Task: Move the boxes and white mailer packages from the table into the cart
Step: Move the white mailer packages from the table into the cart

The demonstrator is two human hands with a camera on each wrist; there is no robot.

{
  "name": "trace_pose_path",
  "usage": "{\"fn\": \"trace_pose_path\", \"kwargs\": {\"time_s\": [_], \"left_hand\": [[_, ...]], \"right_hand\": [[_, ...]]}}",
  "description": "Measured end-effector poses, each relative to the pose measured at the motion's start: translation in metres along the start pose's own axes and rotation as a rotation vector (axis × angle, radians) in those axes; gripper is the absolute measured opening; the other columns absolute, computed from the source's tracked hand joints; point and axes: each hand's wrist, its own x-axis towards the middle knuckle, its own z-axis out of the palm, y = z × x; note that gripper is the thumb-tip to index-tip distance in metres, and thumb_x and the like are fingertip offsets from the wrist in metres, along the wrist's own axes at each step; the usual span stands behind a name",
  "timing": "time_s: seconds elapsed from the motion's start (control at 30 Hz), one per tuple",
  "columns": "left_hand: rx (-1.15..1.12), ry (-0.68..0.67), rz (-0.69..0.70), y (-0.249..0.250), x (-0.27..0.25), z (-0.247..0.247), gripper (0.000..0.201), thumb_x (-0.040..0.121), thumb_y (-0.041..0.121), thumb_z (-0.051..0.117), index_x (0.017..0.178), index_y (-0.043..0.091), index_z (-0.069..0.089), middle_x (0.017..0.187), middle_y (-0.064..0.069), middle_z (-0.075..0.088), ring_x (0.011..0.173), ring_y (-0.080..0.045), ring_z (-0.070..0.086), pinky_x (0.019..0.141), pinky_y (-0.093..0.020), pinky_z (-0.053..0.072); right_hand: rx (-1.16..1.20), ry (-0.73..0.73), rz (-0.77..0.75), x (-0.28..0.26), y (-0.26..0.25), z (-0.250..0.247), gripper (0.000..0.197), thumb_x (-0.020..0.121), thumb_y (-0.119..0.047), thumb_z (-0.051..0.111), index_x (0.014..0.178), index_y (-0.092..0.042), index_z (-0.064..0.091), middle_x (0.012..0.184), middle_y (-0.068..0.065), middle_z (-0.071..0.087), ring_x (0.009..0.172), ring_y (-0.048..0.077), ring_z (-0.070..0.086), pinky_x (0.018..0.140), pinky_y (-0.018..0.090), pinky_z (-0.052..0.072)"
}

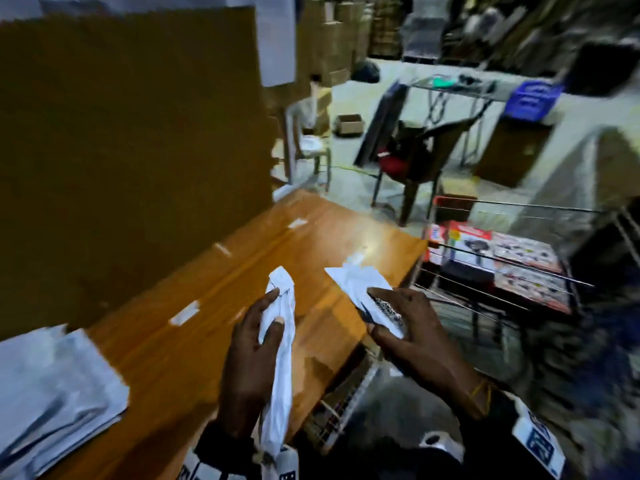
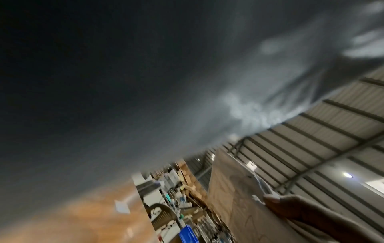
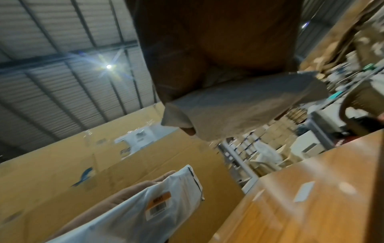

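Observation:
My left hand [image 1: 266, 323] grips a long white mailer package [image 1: 282, 358] over the wooden table [image 1: 194, 292]; the same mailer [image 3: 145, 207] shows from below in the right wrist view, and it fills the left wrist view as a grey blur [image 2: 187, 82]. My right hand [image 1: 391, 317] pinches a second white mailer [image 1: 360, 289] with a printed label near the table's right edge; its underside [image 3: 239, 106] shows in the right wrist view. The wire cart [image 1: 519, 271] stands to the right of the table, with coloured product boxes [image 1: 498, 258] inside.
A stack of white mailers [image 1: 52, 386] lies at the table's near left. A large cardboard box [image 1: 131, 133] stands at the table's far left. Beyond are a dark chair [image 1: 415, 157], a white chair [image 1: 308, 136] and a blue crate [image 1: 530, 98].

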Motion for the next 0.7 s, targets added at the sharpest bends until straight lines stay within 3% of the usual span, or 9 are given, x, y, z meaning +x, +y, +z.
{"fn": "trace_pose_path", "kwargs": {"time_s": [0.1, 0.2, 0.27, 0.43, 0.47, 0.57, 0.7], "left_hand": [[-0.032, -0.159, 0.015, 0.018, 0.018, 0.062, 0.042, 0.100, 0.021, 0.052, 0.130, 0.050, 0.051, 0.140, 0.029, 0.047, 0.133, 0.004, 0.040, 0.109, -0.032, 0.036], [-0.072, -0.239, 0.038, 0.042, 0.032, 0.141, 0.041, 0.099, 0.016, 0.053, 0.129, 0.044, 0.055, 0.137, 0.028, 0.050, 0.130, 0.009, 0.042, 0.107, -0.024, 0.035], [-0.103, -0.304, 0.051, 0.059, 0.037, 0.193, 0.040, 0.098, 0.012, 0.053, 0.130, 0.037, 0.056, 0.134, 0.032, 0.051, 0.127, 0.014, 0.041, 0.105, -0.017, 0.033], [-0.169, -0.400, 0.086, 0.085, 0.048, 0.317, 0.037, 0.098, 0.006, 0.052, 0.127, 0.027, 0.058, 0.130, 0.028, 0.053, 0.122, 0.019, 0.042, 0.099, -0.002, 0.031], [-0.171, -0.414, 0.084, 0.087, 0.051, 0.336, 0.037, 0.098, 0.007, 0.052, 0.126, 0.030, 0.058, 0.129, 0.030, 0.052, 0.122, 0.019, 0.043, 0.097, 0.000, 0.030], [-0.152, -0.484, 0.051, 0.092, 0.055, 0.397, 0.038, 0.098, 0.011, 0.052, 0.123, 0.039, 0.057, 0.131, 0.030, 0.053, 0.125, 0.014, 0.043, 0.098, -0.001, 0.031], [-0.110, -0.589, 0.063, 0.101, 0.064, 0.450, 0.039, 0.099, 0.011, 0.050, 0.129, 0.035, 0.056, 0.135, 0.024, 0.052, 0.127, 0.013, 0.042, 0.099, -0.002, 0.031]], "right_hand": [[0.043, 0.097, 0.051, -0.010, 0.040, -0.044, 0.047, 0.078, -0.054, 0.061, 0.123, -0.054, 0.049, 0.126, -0.009, 0.042, 0.122, 0.006, 0.043, 0.102, 0.034, 0.040], [0.045, 0.197, 0.114, -0.023, 0.091, -0.101, 0.048, 0.086, -0.030, 0.070, 0.128, -0.045, 0.054, 0.125, -0.011, 0.043, 0.122, 0.003, 0.043, 0.101, 0.025, 0.036], [0.049, 0.255, 0.152, -0.032, 0.124, -0.136, 0.046, 0.086, -0.030, 0.071, 0.127, -0.044, 0.055, 0.123, -0.013, 0.043, 0.119, 0.000, 0.044, 0.098, 0.022, 0.036], [0.051, 0.370, 0.249, -0.048, 0.198, -0.211, 0.047, 0.079, -0.049, 0.065, 0.125, -0.045, 0.057, 0.121, -0.010, 0.045, 0.115, 0.002, 0.045, 0.097, 0.023, 0.032], [0.055, 0.384, 0.261, -0.050, 0.208, -0.221, 0.047, 0.079, -0.048, 0.066, 0.125, -0.043, 0.057, 0.121, -0.009, 0.045, 0.115, 0.003, 0.045, 0.098, 0.024, 0.032], [0.077, 0.410, 0.308, -0.055, 0.244, -0.253, 0.044, 0.086, -0.024, 0.070, 0.126, -0.037, 0.058, 0.125, -0.004, 0.046, 0.118, 0.007, 0.045, 0.100, 0.024, 0.031], [0.129, 0.437, 0.368, -0.049, 0.281, -0.278, 0.042, 0.087, -0.022, 0.070, 0.125, -0.038, 0.058, 0.121, -0.004, 0.043, 0.114, 0.007, 0.045, 0.098, 0.023, 0.030]]}}
